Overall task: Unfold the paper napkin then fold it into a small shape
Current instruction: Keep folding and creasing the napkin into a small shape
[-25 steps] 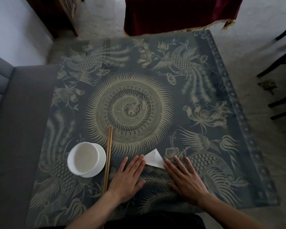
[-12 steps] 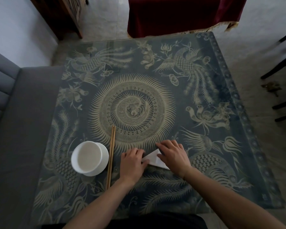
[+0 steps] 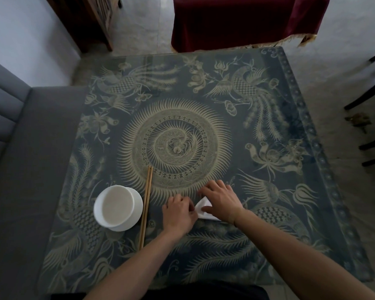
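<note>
A small white folded paper napkin (image 3: 204,207) lies on the patterned table near its front edge, mostly covered by my hands. My left hand (image 3: 178,214) pinches the napkin's left corner with curled fingers. My right hand (image 3: 222,200) rests over the napkin's right part, fingers bent down on it. Only a small white wedge between the hands and a strip under my right wrist show.
A white bowl (image 3: 117,207) sits on the table to the left of my hands, with a pair of wooden chopsticks (image 3: 146,204) lying beside it. The glass-topped table (image 3: 268,137) carries a blue and gold bird pattern. A grey sofa (image 3: 20,159) adjoins on the left, dark chair legs (image 3: 368,100) stand at right.
My hands went from lying flat beside the napkin to closing on it: the left now pinches its corner and the right covers it. The napkin stays near the same spot.
</note>
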Motion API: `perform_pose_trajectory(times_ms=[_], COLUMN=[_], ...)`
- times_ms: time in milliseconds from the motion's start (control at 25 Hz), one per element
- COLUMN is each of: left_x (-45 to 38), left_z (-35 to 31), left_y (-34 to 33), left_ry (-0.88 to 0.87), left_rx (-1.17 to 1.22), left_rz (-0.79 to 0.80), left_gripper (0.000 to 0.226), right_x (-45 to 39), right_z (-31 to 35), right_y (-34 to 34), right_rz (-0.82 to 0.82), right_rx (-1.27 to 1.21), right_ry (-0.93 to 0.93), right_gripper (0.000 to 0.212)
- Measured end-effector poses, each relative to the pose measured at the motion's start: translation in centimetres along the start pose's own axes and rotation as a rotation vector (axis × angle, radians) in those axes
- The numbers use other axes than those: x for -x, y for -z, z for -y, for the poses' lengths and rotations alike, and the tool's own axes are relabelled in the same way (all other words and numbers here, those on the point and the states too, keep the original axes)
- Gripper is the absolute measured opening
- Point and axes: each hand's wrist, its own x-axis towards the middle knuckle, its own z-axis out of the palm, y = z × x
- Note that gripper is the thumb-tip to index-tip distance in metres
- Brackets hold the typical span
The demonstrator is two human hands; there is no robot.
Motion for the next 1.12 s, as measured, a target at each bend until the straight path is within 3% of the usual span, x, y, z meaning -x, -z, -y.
perform_pose_trajectory(times_ms=[280,400,480,560,720,800,920,1120], left_x=[0.3,-0.5,-1.4,-2.3,-3.0,-2.4,-0.5,1.8], left_z=[0.5,1.1,1.2,1.1,0.5,0.6,1.3,2.3], left_y=[0.9,2.3,3.3,4.3,5.7,5.4,3.3,0.0], left_ry=[-0.161,-0.095,-0.015,-0.016,-0.32,-0.494,-0.572,-0.53], left_rx=[0.124,0.39,0.617,0.703,0.391,0.211,0.103,0.076], left_rz=[-0.108,-0.055,0.024,-0.021,-0.361,-0.425,-0.389,-0.248], left_gripper=[0.015,0.03,0.027,0.019,0.014,0.013,0.013,0.011], right_x=[-0.6,-1.1,-1.3,-1.6,-1.1,-0.2,1.9,4.9], right_z=[0.5,0.5,0.5,0.3,-0.1,0.0,0.2,0.0], right_y=[1.0,2.0,3.0,3.9,4.6,3.7,1.1,-2.9], right_rz=[0.01,-0.038,-0.112,-0.213,-0.448,-0.524,-0.522,-0.392], right_rx=[-0.068,-0.262,-0.425,-0.48,-0.357,-0.249,-0.146,-0.072], right_ry=[0.031,-0.044,-0.071,-0.082,-0.027,0.016,0.019,0.046], right_gripper=[0.029,0.02,0.015,0.013,0.012,0.014,0.018,0.021])
